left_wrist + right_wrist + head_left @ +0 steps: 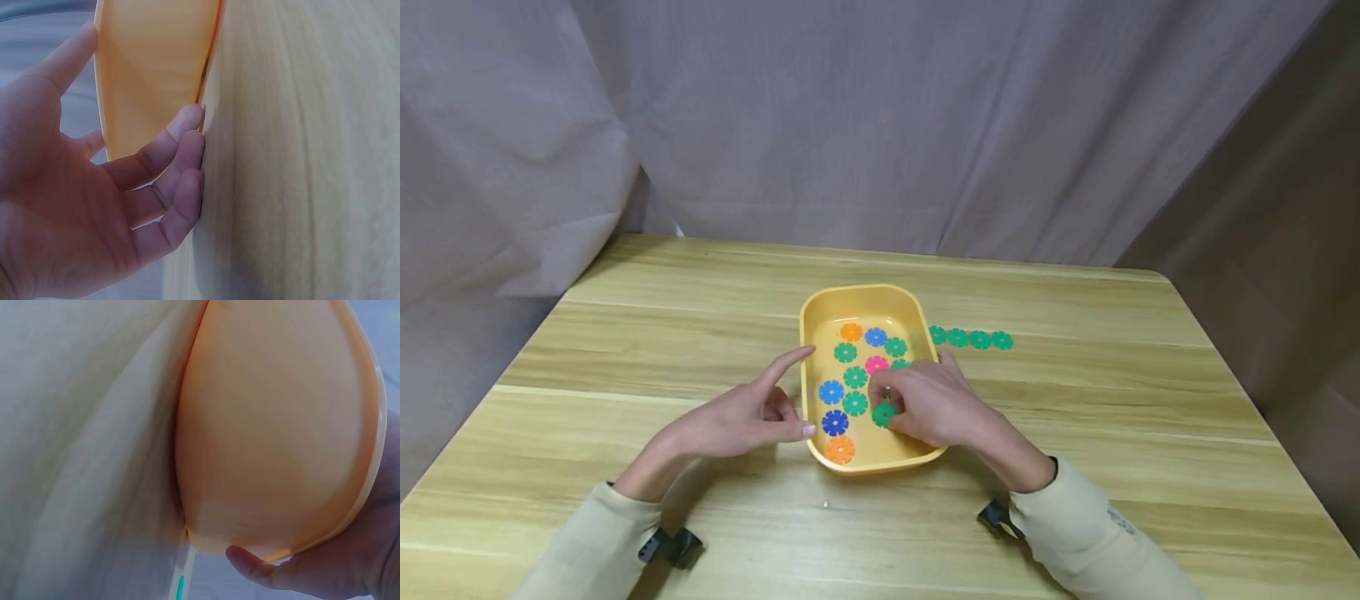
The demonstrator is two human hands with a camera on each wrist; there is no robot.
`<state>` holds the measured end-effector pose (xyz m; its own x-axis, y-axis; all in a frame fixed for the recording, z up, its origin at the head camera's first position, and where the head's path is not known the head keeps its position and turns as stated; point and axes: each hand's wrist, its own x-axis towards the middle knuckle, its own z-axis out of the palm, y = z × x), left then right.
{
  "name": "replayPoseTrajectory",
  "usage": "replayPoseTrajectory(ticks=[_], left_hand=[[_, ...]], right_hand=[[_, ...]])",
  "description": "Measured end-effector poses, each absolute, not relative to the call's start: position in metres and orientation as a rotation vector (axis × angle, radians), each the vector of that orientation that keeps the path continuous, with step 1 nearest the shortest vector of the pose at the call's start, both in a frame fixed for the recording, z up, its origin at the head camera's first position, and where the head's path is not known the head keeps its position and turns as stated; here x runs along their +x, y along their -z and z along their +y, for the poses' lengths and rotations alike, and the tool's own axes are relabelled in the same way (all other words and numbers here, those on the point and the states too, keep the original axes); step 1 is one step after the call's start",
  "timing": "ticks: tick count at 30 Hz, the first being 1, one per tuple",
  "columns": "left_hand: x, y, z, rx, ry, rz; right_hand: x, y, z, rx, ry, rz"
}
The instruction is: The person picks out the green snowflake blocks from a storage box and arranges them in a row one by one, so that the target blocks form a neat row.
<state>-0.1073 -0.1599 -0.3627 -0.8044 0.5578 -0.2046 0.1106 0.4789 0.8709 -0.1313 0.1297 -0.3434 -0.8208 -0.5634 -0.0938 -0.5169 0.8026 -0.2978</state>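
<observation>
A yellow plastic tray (865,293) stands on the table with several notched, flower-shaped plastic discs lying in it, such as an orange disc (839,450), a pink disc (876,365) and a dark blue disc (835,422). My right hand (936,400) reaches over the tray's right wall and pinches a green disc (884,414) between thumb and forefinger, low inside the tray. In the right wrist view the tray's outer wall (275,437) hides that disc. My left hand (737,417) touches the tray's left rim with thumb and forefinger; its other fingers (187,147) bend loosely beside the outer wall.
A row of several green discs (980,339) lies end to end on the wooden table (662,350), just right of the tray. Grey curtains (820,125) hang behind the table. A tiny pale speck (826,503) lies in front of the tray.
</observation>
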Motion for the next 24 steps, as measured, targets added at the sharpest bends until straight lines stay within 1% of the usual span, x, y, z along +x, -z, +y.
replayPoseTrajectory(ticks=[14,24], left_hand=[[-0.1057,0.3629,-0.1603,0.577,-1.294,2.251],[-0.1061,0.3628,-0.1609,0.575,-1.283,2.256]], right_hand=[[-0.1310,0.3404,0.1355,-0.846,0.668,2.756],[-0.1334,0.3398,0.1391,-0.821,0.768,2.749]])
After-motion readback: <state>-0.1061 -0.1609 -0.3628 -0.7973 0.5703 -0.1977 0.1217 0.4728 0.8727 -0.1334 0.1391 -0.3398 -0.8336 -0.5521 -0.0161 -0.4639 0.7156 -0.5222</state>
